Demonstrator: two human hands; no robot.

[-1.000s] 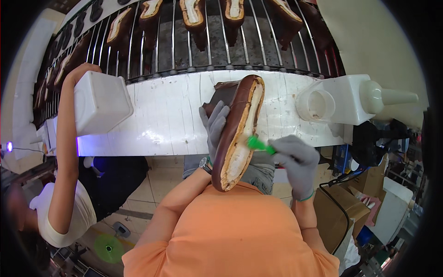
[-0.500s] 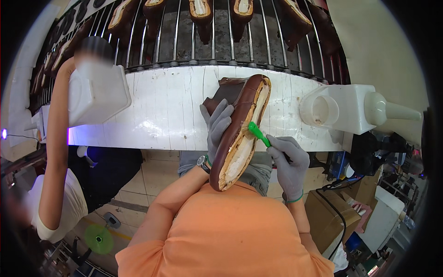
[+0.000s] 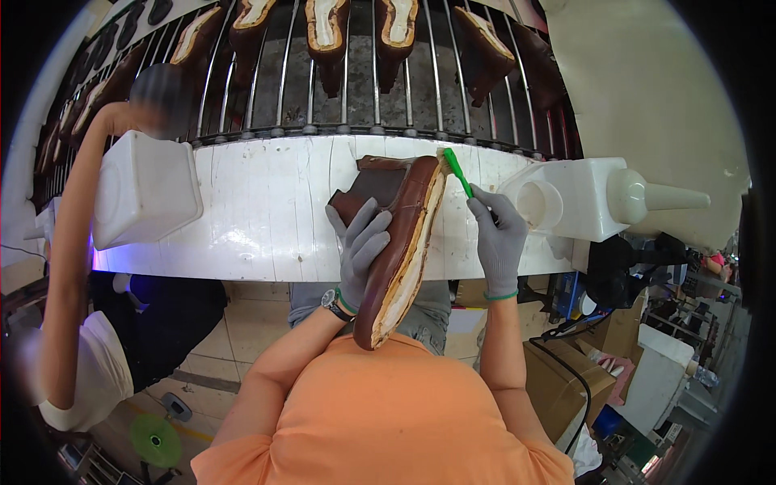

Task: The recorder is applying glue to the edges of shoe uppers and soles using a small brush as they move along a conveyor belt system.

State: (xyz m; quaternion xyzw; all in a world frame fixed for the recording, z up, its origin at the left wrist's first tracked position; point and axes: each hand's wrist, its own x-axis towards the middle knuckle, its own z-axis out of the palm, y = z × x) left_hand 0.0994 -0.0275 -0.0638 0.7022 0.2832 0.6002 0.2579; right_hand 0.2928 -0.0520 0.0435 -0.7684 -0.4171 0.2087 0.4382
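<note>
A dark brown leather boot (image 3: 396,234) without an outsole is held up at a slant, with the pale underside and tan rim turned to the right. My left hand (image 3: 362,252), in a grey glove, grips the boot from its left side, near the loose dark shaft. In my gloved right hand (image 3: 499,234) is a small green-handled brush (image 3: 458,172), pinched by the handle. Its bristles meet the rim at the boot's far end, where contact is hard to make out.
Beyond the white table (image 3: 267,210) is a rack of metal rods (image 3: 311,81) carrying several similar boots. A white jug (image 3: 149,190) stands left, near a co-worker's arm (image 3: 77,242). At right lies a white bottle (image 3: 586,194) beside a round cup (image 3: 539,204). A cardboard box (image 3: 566,376) sits lower right.
The brush has gone from the middle of the boot's underside to its far end. The boot has turned so its underside faces more to the right. The whole view has shifted slightly.
</note>
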